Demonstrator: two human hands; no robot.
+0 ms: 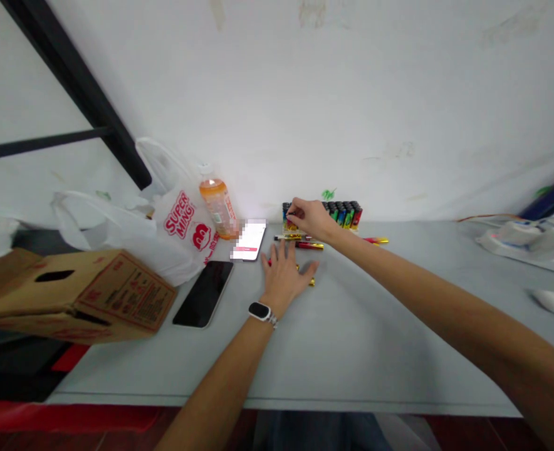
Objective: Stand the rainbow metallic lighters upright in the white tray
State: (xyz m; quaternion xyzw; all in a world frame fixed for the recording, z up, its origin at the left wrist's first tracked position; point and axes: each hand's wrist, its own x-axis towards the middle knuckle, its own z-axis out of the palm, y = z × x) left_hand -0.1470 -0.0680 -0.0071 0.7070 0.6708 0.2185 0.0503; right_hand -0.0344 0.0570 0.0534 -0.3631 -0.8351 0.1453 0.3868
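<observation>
Against the wall stands a row of coloured lighters (347, 215) with black tops. My right hand (309, 219) is at the left part of this row, its fingertips pinched together; what they hold, if anything, is too small to make out. My left hand (286, 274) lies spread on the grey table, palm down, over small red and gold pieces that it partly hides. Just beyond its fingers lies a dark red and gold pen-like stick (309, 246). Another red and gold stick (377, 240) rests to the right, beyond my right forearm.
On the left are a cardboard box (126, 291), a white plastic bag (164, 232), an orange drink bottle (219, 207), a black phone (204, 294) and a phone with a lit screen (254, 240). A white power strip (531, 244) with cables is at the right.
</observation>
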